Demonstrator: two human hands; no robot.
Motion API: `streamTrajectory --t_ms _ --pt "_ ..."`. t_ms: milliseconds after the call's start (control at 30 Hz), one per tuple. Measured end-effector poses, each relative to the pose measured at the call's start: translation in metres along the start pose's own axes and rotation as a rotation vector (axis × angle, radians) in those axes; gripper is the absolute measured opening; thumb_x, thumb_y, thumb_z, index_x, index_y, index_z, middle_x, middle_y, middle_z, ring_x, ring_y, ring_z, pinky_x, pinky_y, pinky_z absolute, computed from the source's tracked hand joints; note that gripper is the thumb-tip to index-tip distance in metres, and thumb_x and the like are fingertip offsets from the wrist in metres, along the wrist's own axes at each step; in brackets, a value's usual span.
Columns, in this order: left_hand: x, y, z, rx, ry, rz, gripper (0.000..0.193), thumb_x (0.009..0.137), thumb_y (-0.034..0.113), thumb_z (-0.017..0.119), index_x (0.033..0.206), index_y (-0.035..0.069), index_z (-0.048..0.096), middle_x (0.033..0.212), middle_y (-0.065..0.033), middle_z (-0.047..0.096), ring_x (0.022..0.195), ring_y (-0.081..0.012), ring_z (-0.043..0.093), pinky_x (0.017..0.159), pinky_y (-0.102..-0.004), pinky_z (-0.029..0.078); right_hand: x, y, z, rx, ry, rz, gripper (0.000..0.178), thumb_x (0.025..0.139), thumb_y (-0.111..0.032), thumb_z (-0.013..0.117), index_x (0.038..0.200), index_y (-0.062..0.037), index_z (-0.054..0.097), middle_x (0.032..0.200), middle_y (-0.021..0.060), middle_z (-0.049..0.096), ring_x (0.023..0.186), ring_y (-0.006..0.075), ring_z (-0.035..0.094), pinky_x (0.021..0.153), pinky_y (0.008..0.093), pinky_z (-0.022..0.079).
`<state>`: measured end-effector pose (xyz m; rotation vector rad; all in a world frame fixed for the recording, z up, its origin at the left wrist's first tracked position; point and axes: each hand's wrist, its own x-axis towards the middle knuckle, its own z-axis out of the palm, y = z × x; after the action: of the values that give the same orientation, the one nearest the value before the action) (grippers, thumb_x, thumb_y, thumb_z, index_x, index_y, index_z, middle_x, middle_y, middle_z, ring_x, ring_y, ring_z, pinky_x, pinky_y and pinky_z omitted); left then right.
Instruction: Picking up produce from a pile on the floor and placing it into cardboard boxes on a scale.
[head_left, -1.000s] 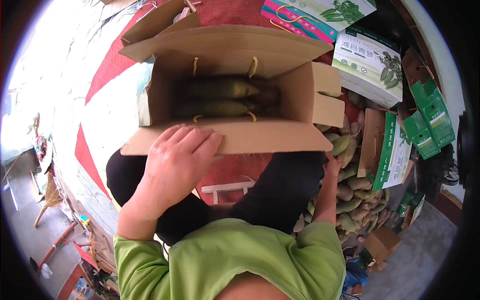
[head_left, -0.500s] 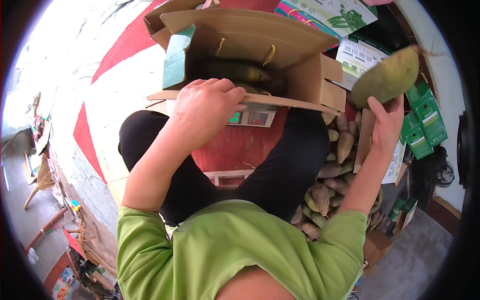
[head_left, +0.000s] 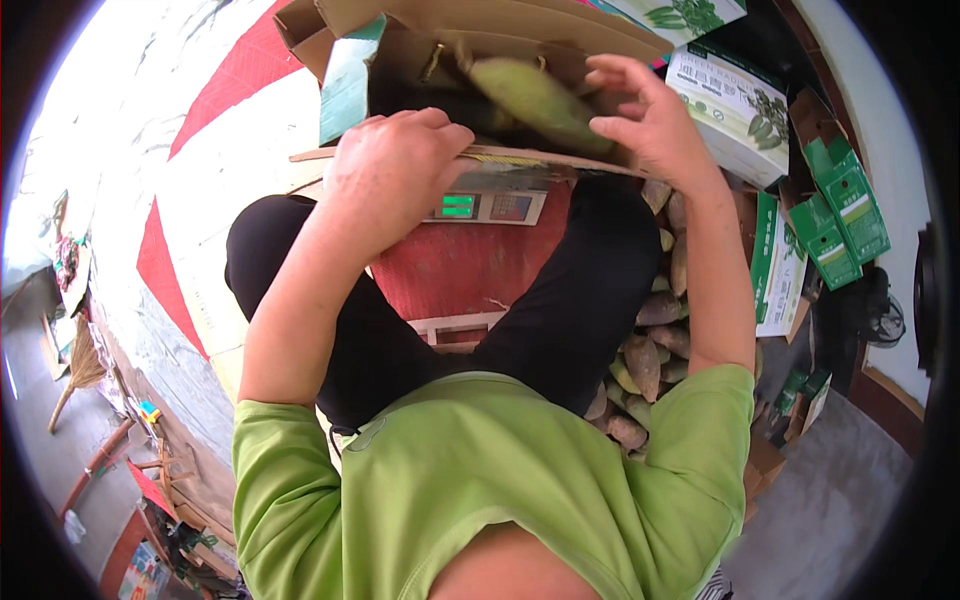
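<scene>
An open brown cardboard box (head_left: 490, 22) stands in front of my knees. The fingers of my left hand (head_left: 395, 170) are curled over its near edge, at the left. A plump green radish (head_left: 535, 102) with a thin root tip lies tilted in the box opening, smeared by motion. Beside the radish's right end is my right hand (head_left: 660, 135), its fingers spread and the thumb close to the skin; whether they touch is unclear. Darker radishes deeper in the box are mostly hidden. Under the near edge shows a digital scale (head_left: 512, 208) with a lit green display.
More radishes (head_left: 642, 365) are heaped right of my right knee. White-and-green printed boxes (head_left: 725, 110) and small green cartons (head_left: 850, 205) stand at the right. Between my legs is a red surface (head_left: 465, 275). A straw broom (head_left: 82, 365) lies far left.
My right hand has carried the radish from the right side into the box, and its fingers have spread away from it. My left hand stays on the box edge.
</scene>
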<state>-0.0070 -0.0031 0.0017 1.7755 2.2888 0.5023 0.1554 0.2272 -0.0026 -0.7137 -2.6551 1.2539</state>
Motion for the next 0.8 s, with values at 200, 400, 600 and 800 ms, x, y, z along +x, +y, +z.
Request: streamTrajectory --t_ms 200,400,600,800 --pt "-0.001 0.002 0.001 0.021 0.015 -0.069 0.025 0.082 0.020 0.062 0.103 0.008 0.066 0.093 -0.0072 0.064 0.083 -0.0299 0.062 0.073 -0.0401 0.049 -0.061 0.030 -0.020 0.358 0.442 -0.030 0.041 0.081 -0.004 0.066 0.121 -0.0054 0.058 0.109 0.0037 0.063 0.104 0.0123 0.056 0.089 0.0263 0.045" --pt "0.003 0.007 0.003 -0.040 0.011 -0.071 0.026 0.081 0.016 0.065 0.106 0.008 0.065 0.093 -0.0094 0.064 0.081 -0.0309 0.062 0.073 -0.0364 0.049 -0.177 0.143 -0.004 0.353 0.692 0.298 0.032 0.085 -0.001 0.063 0.116 -0.0017 0.059 0.103 0.0032 0.063 0.097 0.0105 0.057 0.084 0.0254 0.047" --pt "0.005 0.002 0.003 -0.074 -0.008 -0.126 0.028 0.081 0.010 0.064 0.110 0.008 0.066 0.100 -0.0093 0.066 0.090 -0.0241 0.064 0.079 -0.0306 0.048 -0.298 0.213 0.077 0.208 0.718 0.721 0.026 0.081 -0.004 0.065 0.106 -0.0001 0.064 0.092 0.0082 0.068 0.085 0.0132 0.063 0.078 0.0286 0.050" --pt "0.010 0.005 0.014 -0.078 0.021 -0.063 0.026 0.082 0.010 0.065 0.108 0.005 0.066 0.100 -0.0094 0.066 0.091 -0.0241 0.064 0.081 -0.0303 0.048 -0.401 0.242 0.177 0.061 0.565 0.913 0.025 0.075 -0.009 0.069 0.099 -0.0020 0.067 0.087 0.0120 0.069 0.083 0.0181 0.066 0.074 0.0303 0.051"
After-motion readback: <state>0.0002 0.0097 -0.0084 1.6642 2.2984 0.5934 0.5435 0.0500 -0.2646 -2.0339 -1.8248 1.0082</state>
